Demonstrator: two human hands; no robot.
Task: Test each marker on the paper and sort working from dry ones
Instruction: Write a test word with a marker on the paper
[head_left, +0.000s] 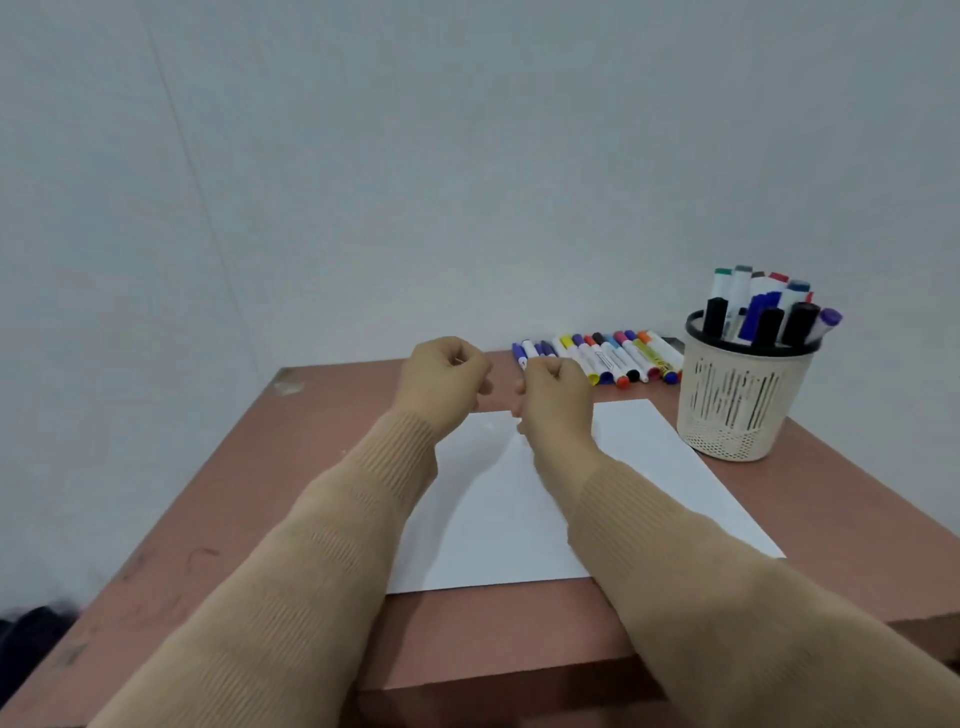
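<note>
Pale wall (363, 156) is filling the upper half of the frame, and a reddish table (249, 467) is lying below it. I am holding both hands up at the centre, just above the far edge of the paper (623, 478). My left hand (447, 376) is curled into a fist, and I am seeing nothing in it. My right hand (556, 400) is curled too, just beside the left. Its knuckles are covering the near end of the row of markers (602, 358), and I cannot tell whether its fingers are pinching one. Beige sleeves (322, 545) are running back from both wrists toward the lower corners.

Below my hands the paper is lying flat and stretching to the lower right, and I am seeing no clear strokes on it. Behind it, right of centre, the markers are lying side by side with caps of many colours. Further right a cup (737, 400) is standing at the paper's far corner, packed with upright markers (763, 312).

I am judging the testing to be at its start. To do this step well, I am planning to take one marker from the row's left end and pull its cap straight off with the other hand. I am planning a short stroke near a paper edge, so room is staying free for the rest, and working and dry piles well apart.
</note>
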